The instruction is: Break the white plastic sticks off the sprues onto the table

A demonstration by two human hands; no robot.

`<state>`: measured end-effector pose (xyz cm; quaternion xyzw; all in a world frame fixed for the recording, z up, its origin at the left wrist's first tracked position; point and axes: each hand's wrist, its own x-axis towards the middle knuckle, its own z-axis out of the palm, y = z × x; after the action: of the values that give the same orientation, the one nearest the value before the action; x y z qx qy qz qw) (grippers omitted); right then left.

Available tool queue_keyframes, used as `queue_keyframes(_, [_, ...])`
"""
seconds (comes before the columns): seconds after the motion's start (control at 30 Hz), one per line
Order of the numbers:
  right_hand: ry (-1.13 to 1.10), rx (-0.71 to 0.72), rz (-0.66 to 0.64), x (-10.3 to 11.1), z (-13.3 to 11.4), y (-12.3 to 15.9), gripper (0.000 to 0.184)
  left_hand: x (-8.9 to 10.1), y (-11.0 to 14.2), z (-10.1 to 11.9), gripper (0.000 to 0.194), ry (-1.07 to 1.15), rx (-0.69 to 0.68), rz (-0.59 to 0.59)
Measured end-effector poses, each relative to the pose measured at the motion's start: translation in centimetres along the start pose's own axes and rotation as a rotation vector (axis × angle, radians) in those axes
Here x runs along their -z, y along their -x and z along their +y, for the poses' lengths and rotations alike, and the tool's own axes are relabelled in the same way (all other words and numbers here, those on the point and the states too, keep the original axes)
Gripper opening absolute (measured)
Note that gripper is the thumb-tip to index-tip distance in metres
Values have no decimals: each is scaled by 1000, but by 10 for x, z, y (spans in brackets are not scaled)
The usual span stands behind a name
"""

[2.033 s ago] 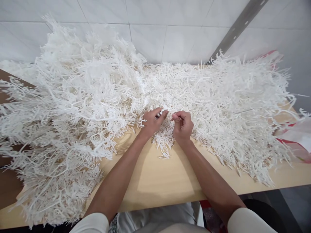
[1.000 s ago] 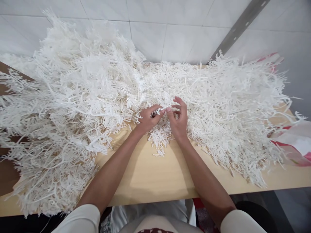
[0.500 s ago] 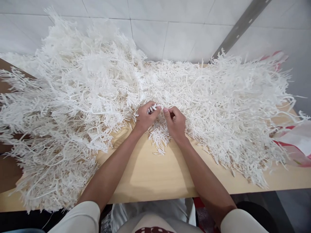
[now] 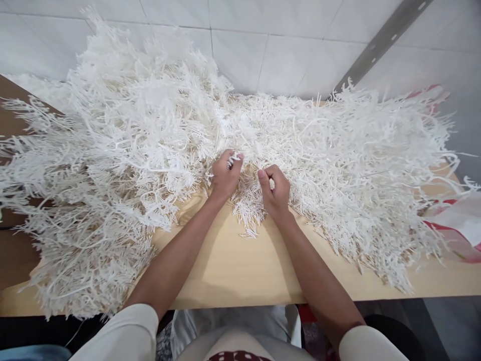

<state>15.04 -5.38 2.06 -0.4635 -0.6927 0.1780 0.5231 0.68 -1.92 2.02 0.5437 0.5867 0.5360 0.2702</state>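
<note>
My left hand (image 4: 226, 173) is closed around a white branching plastic piece (image 4: 234, 158), part of which shows between thumb and fingers. To its right, a short gap away, my right hand (image 4: 276, 188) is pinched, thumb against the curled forefinger; whatever it may hold is too small to make out. Below and between the hands lies a small heap of short white plastic bits (image 4: 248, 210) on the wooden table (image 4: 240, 271). Both hands are over the near edge of the white plastic pile.
A tall mound of white branched plastic pieces (image 4: 135, 130) spreads over the left side. Another pile (image 4: 361, 165) covers the right. A red and white plastic bag (image 4: 460, 225) lies at the right edge, brown cardboard (image 4: 17, 260) at the left. Behind stands a tiled wall (image 4: 240, 55).
My hands were nearly touching at the fingertips and are now apart. The left has shifted up, the right slightly to the right. The view has shifted a little.
</note>
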Motion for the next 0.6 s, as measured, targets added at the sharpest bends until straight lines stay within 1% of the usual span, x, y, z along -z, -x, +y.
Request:
queue_keyframes(0.03, [-6, -44, 36, 0, 1, -2, 17, 0, 1, 1, 27, -1, -38, -69])
queue_keyframes(0.07, [-10, -85, 67, 0, 2, -4, 14, 0, 2, 2, 27, 2, -75, -132])
queue_keyframes(0.1, [-11, -113, 75, -1, 4, -6, 19, 0, 3, 3, 26, 6, -110, -179])
queue_keyframes(0.17, [-13, -141, 25, -1, 8, -9, 26, -1, 5, 4, 25, -5, -160, -237])
queue_keyframes(0.23, [-26, -162, -18, -2, 11, -9, 25, -2, 5, 3, 26, -39, -174, -265])
queue_keyframes(0.27, [-34, -185, -8, -2, 12, -9, 24, -2, 6, 3, 27, -53, -170, -273])
queue_keyframes(0.33, [-36, -244, 52, -3, 12, -8, 25, -2, 5, 3, 27, -63, -151, -262])
queue_keyframes(0.4, [-5, -251, 79, -4, 10, -6, 26, -1, 5, 4, 27, -41, -129, -233])
queue_keyframes(0.43, [22, -211, 66, -4, 9, -6, 26, -1, 5, 4, 27, -24, -119, -219])
queue_keyframes(0.47, [55, -143, 43, -4, 8, -5, 25, -1, 5, 5, 27, -6, -109, -201])
queue_keyframes(0.53, [127, 29, 3, -5, 6, -5, 21, -1, 7, 6, 29, 21, -93, -177])
queue_keyframes(0.6, [182, 165, 9, -5, 5, -4, 18, -2, 10, 7, 30, 33, -79, -174])
